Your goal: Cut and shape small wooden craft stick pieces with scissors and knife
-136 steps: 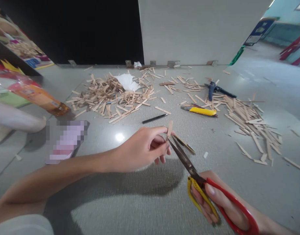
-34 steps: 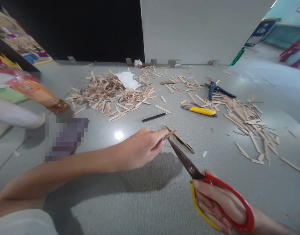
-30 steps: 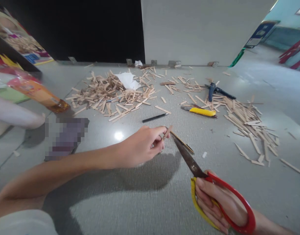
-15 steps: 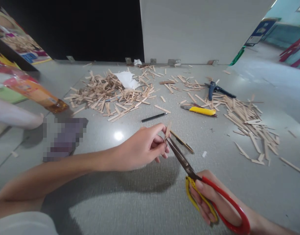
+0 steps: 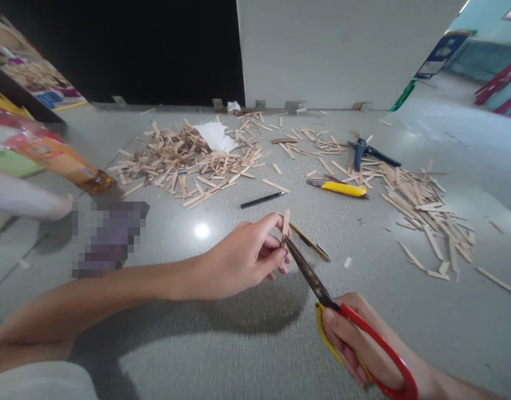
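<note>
My left hand [image 5: 255, 250] pinches a short flat wooden stick [image 5: 286, 222], held upright above the floor. In my right hand [image 5: 351, 333] is a pair of scissors [image 5: 317, 289] with one red handle and one yellow handle. Their blades are nearly closed, and the tips touch the lower part of the stick near my left fingers. Just behind the stick lies a gold-coloured pen-like tool [image 5: 311, 243]. A slim black pen [image 5: 262, 200] rests farther back on the floor.
A heap of wooden stick pieces [image 5: 172, 161] with a white paper [image 5: 217, 136] lies back left; more sticks [image 5: 422, 200] lie right. A yellow box cutter [image 5: 342, 188] and dark blue pliers-like tool [image 5: 359, 153] sit between. Left are an orange packet [image 5: 59, 155] and another person's limb [image 5: 25, 191].
The scissors' handles have come closer together, and the blades have closed further at the stick. The stick stands slightly more upright. My left hand has shifted slightly.
</note>
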`<move>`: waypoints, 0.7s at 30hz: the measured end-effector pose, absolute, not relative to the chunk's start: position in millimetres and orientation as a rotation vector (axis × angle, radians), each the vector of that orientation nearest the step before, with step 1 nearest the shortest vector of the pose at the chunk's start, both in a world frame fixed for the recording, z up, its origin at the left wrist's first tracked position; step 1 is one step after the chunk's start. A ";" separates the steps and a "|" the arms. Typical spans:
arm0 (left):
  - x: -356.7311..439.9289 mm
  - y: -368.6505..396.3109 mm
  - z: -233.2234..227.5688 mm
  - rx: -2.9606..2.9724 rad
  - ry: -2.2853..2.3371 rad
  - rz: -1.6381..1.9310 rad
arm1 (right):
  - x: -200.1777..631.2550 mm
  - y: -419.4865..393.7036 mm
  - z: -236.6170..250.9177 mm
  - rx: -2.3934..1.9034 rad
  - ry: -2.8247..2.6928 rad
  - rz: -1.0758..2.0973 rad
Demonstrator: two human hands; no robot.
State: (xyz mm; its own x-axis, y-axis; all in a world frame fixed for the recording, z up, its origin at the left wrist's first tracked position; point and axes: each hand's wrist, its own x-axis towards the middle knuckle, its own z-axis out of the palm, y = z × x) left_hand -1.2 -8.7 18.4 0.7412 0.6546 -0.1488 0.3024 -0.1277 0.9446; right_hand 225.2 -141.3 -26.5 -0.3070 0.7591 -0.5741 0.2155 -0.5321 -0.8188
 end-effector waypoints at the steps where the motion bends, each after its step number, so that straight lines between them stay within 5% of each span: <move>1: -1.0 -8.8 18.3 1.716 0.757 0.359 | 225.4 -141.1 -26.2 -1.525 -1.250 1.892; 16: -7.3 -3.1 10.4 2.162 0.844 0.365 | 224.6 -147.8 -38.2 -1.447 -1.020 1.993; 21: -4.5 -1.7 17.2 1.812 0.845 0.332 | 226.9 -144.1 -35.0 -1.402 -1.030 1.992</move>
State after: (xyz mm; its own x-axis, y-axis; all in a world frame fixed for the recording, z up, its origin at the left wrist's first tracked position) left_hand -4.5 -1.7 17.2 0.7107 0.6842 -0.1633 0.3900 -0.1901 0.9010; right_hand 226.9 -144.1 -35.0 -0.3509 0.7468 -0.5649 0.0292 -0.5942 -0.8038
